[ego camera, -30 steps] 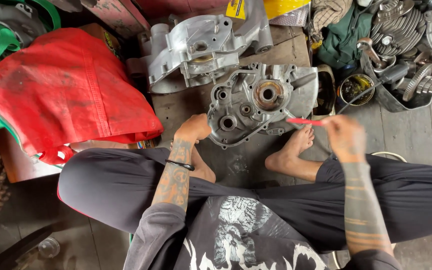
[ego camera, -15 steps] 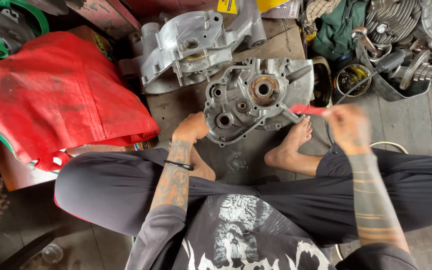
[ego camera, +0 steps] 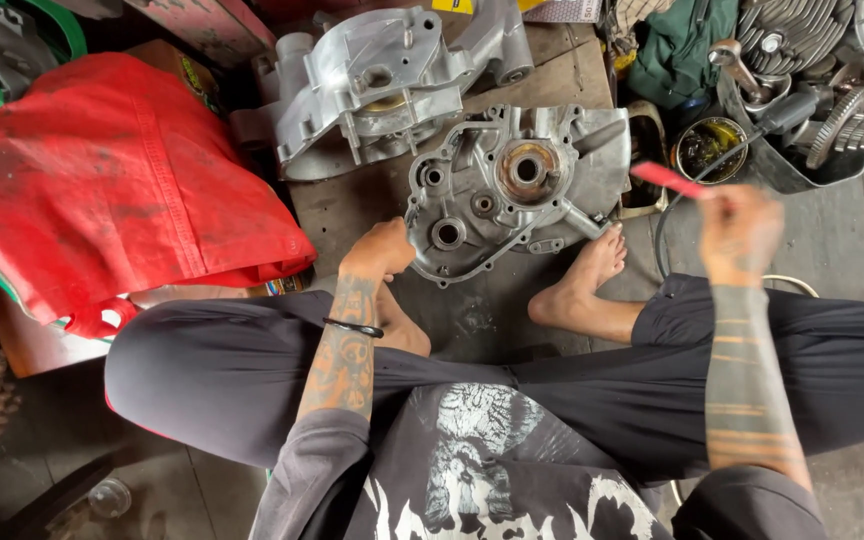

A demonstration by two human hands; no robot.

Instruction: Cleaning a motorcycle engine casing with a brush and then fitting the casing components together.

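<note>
I sit cross-legged on the floor with a grey metal engine case half [ego camera: 517, 190] lying flat on a wooden board in front of my bare feet. My left hand [ego camera: 377, 252] rests on the case's lower left edge and grips it. My right hand [ego camera: 740, 232] is raised to the right of the case, blurred, and holds a thin red tool [ego camera: 667, 179] that points up and left toward the case without touching it.
A second, larger engine case half [ego camera: 382, 85] lies behind the first. A red cloth bag [ego camera: 117, 190] sits at the left. At the right are a small tin [ego camera: 707, 145], gears and shafts [ego camera: 852, 125], a finned cylinder [ego camera: 792, 35] and a green rag [ego camera: 677, 45].
My right hand with the red tool has drawn away from the case to the right and risen a little. My left hand stays on the case's edge.
</note>
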